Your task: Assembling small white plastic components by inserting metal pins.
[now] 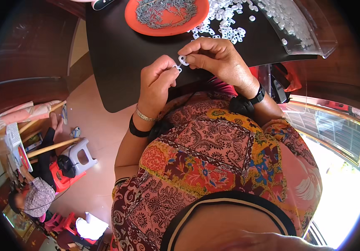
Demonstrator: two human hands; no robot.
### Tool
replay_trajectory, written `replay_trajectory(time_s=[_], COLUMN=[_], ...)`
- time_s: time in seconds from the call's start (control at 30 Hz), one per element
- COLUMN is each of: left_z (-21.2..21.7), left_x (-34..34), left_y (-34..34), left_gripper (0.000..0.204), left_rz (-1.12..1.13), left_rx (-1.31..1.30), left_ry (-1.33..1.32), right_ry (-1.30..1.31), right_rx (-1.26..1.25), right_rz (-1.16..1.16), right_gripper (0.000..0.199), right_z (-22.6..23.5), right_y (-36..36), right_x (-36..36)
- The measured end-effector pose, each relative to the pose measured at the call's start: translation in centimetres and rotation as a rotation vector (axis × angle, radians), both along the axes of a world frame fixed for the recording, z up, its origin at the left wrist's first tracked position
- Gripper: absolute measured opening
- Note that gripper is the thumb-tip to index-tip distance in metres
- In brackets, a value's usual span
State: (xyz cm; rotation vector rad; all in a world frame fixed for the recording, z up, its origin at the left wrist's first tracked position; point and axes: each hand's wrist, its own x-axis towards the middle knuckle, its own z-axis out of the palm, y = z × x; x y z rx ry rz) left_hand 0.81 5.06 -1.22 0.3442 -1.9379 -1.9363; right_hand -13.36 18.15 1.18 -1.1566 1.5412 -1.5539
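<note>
Above the near edge of the dark table, my two hands are close together. My right hand pinches a small white oval plastic piece with a hole in it, between thumb and forefinger. Just below and left of it, my left hand is closed, its thumb and forefinger gripping another small white plastic piece. The two pieces nearly meet; a thin bit shows between them, too small to make out. Beyond my hands lies an orange plate holding many small grey screw-like pins.
Many loose white plastic pieces are scattered on the dark table. At far right stands a clear tray with more pieces. Another person sits at lower left, near a grey stool and a red stool.
</note>
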Motion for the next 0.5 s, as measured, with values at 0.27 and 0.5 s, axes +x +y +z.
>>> replay_trajectory(time_s=[0.27,0.5], left_z=[0.15,0.34], left_x=[-0.03,0.01], left_y=[0.12,0.15], left_gripper=[0.013,0.013], left_rz=[0.000,0.002], left_rx=[0.003,-0.023], left_ry=[0.002,-0.006], right_ry=[0.010,0.154], right_rx=[0.031,-0.015], right_rz=[-0.009,-0.035], right_gripper=[0.015,0.015], right_z=[-0.03,-0.06], right_y=[0.04,0.10], right_x=[-0.04,0.14])
